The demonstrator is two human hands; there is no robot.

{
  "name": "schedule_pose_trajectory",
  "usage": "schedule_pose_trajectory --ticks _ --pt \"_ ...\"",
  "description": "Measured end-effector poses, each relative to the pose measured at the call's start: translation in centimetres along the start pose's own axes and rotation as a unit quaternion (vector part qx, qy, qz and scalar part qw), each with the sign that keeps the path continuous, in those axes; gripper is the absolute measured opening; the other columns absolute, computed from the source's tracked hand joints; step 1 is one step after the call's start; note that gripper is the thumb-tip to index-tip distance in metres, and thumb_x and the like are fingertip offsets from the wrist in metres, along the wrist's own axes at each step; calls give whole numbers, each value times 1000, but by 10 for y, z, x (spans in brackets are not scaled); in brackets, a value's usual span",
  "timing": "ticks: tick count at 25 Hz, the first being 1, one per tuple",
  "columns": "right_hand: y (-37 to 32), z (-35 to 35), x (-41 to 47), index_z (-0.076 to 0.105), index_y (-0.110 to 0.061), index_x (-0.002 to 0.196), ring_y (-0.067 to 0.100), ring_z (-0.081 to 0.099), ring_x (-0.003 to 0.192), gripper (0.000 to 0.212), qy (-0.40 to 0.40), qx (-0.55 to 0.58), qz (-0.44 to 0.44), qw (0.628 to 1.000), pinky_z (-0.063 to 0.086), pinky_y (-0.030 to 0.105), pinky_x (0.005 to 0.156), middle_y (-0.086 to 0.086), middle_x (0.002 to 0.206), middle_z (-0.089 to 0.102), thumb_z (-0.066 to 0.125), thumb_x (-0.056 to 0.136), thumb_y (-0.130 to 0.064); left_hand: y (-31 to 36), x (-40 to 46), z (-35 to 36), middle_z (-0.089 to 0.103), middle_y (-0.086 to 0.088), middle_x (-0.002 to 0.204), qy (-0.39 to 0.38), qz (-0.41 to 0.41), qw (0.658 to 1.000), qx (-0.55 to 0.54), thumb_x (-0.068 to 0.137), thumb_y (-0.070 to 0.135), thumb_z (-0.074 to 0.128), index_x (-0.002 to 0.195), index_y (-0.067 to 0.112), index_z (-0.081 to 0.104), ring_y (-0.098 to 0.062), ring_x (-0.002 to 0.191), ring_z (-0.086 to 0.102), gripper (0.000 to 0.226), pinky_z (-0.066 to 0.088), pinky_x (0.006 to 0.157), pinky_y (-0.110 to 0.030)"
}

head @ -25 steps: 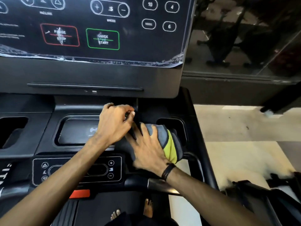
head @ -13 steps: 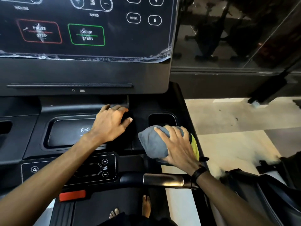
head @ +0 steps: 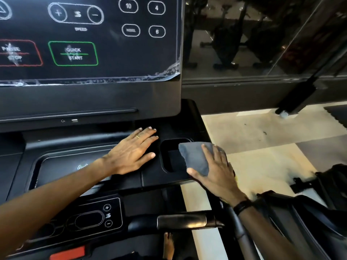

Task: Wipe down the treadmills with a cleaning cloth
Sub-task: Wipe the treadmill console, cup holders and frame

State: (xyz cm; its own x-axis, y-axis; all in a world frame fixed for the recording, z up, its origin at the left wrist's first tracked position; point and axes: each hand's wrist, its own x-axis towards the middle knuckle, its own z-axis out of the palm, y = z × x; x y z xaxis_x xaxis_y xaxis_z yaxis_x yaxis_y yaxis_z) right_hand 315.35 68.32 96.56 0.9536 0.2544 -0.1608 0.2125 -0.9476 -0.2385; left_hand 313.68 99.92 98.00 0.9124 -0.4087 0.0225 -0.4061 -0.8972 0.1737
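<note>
Slid further right since half a second back: right hand [head: 216, 173] and cloth [head: 197, 156] now over the right rim of the cupholder [head: 172, 156], out at the edge of the treadmill [head: 150, 179] tray. Left hand [head: 131, 152] flattened out too, fingers straight now instead of bent, resting on the black surface just left of the cupholder. Gold ring [head: 138, 136] showing on one finger.

Surface-wise: black plastic tray, a recessed pad with a wireless symbol under the left forearm, small speed panel [head: 97, 216] with plus and minus lower down, red tab [head: 67, 253] at the bottom edge. Big console [head: 90, 38] up top, green QUICK START, red PAUSE STOP, protective film peeling along the bottom edge. Metal-sleeved handlebar [head: 187, 221] crossing below the tray.

Room: pale floor [head: 262, 139] to the right with darker mats, glass wall behind with exercise bikes [head: 227, 45] dimly visible. Bare toes [head: 168, 244] down on the belt.

Cloth: grey, bunched into a thick wad, tiny bit of yellow peeking by the wrist. Right hand spread on top with fingers fairly straight, thumb wrapped along the near edge. Black band [head: 242, 206] on that wrist.
</note>
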Motion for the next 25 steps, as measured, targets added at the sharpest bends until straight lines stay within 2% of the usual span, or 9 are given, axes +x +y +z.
schedule_pose_trajectory --ticks 2,7,13,15,17,19,21,23,25 --pt "3 15 14 6 -41 157 29 16 152 108 23 64 37 997 30 56 116 1 166 13 19 67 -100 -1 6 9 13 -11 166 1 21 1000 1 102 57 18 156 8 27 -18 155 -3 73 0 126 -40" --pt "19 18 71 15 -38 155 36 40 139 104 40 110 26 993 46 53 104 4 159 31 19 71 -99 -5 15 18 16 -7 166 34 44 997 -61 103 50 34 155 8 28 -21 155 5 67 6 125 -48" --pt "6 2 183 29 -34 152 43 58 117 90 82 154 46 984 49 49 91 14 135 58 37 81 -88 -12 18 22 16 -3 167 30 46 996 -72 104 46 33 155 10 28 -22 155 6 63 3 125 -48" --pt "-10 -6 221 33 -30 151 44 57 119 86 90 144 45 985 48 49 94 17 135 57 41 85 -83 -13 18 22 14 -2 167 26 39 996 -76 104 46 33 156 10 26 -23 155 5 64 2 125 -48" --pt "-30 -14 243 31 -28 154 44 51 128 83 79 104 35 991 45 49 102 19 147 47 42 88 -78 -12 18 21 12 -3 167 29 27 996 -83 103 46 34 156 10 25 -24 155 5 65 2 125 -49" --pt "-43 -12 235 26 -33 157 45 40 137 81 73 30 -2 997 40 52 109 19 157 34 40 89 -76 -10 18 22 12 -5 167 32 22 997 -73 103 48 34 157 8 23 -25 155 5 68 3 124 -50" --pt "-37 2 193 29 -37 155 44 38 139 79 111 -46 -71 990 41 54 108 16 160 33 32 89 -79 -10 17 24 11 -5 167 29 24 998 -58 102 50 34 157 9 22 -25 155 6 69 5 124 -50" --pt "-10 20 136 34 -42 152 38 47 134 76 153 -38 -102 982 53 50 96 10 155 40 27 88 -83 -10 18 26 12 -4 167 28 24 998 -56 102 51 34 157 10 23 -25 155 7 70 6 124 -51" --pt "22 26 112 33 -45 150 34 57 123 76 142 37 -42 988 59 46 81 4 149 47 31 86 -86 -11 17 27 15 -3 167 29 21 997 -62 102 52 35 156 11 25 -25 155 9 69 6 124 -50"
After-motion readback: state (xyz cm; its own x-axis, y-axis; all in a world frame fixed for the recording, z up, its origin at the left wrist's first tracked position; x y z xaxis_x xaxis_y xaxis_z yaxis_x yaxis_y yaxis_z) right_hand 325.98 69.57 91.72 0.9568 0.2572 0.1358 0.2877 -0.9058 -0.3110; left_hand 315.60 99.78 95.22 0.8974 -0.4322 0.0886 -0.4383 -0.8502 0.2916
